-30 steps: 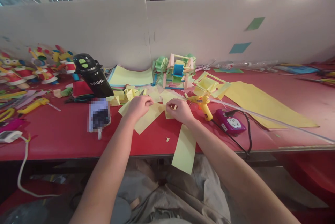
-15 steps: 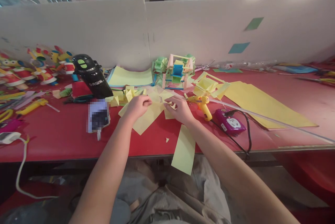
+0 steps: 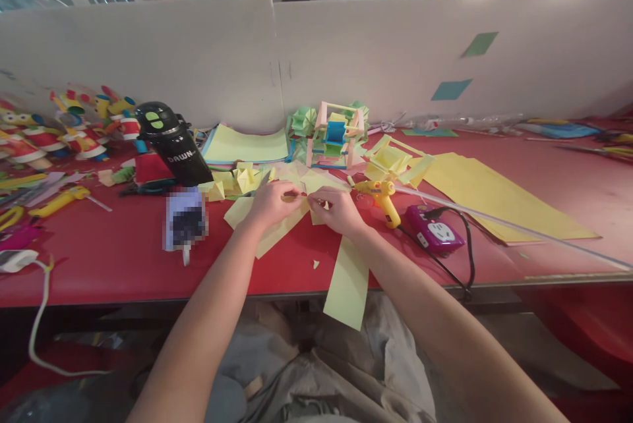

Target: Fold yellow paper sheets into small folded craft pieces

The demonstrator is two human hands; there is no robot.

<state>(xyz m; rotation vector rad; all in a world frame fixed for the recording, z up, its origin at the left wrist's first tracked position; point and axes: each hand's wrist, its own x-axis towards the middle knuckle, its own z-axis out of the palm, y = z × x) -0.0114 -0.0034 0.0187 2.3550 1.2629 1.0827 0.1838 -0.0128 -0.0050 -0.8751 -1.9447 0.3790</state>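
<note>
My left hand (image 3: pixel 278 203) is closed in a pinch over a pale yellow paper sheet (image 3: pixel 270 238) on the red table. Its thumb and fingertips grip the sheet's upper edge. Close beside it, my right hand (image 3: pixel 339 209) pinches at the sheet's right corner, its fingertips almost touching the left ones. The exact grip is partly hidden by the fingers. Under my right wrist lies a yellow paper strip (image 3: pixel 349 281) that overhangs the table's front edge. Folded yellow paper pieces (image 3: pixel 244 177) lie just beyond my left hand.
A yellow glue gun (image 3: pixel 380 197) and a purple socket block (image 3: pixel 435 230) with a black cord lie to the right. A black bottle (image 3: pixel 173 146) and a blurred-out object (image 3: pixel 185 220) stand left. Behind are a paper-and-stick wheel model (image 3: pixel 336 133) and a yellow paper frame (image 3: pixel 393 161).
My left hand has moved right, toward my right hand, and the yellow sheet under it has shifted and turned. The right hand's fingers have closed together at nearly the same spot.
</note>
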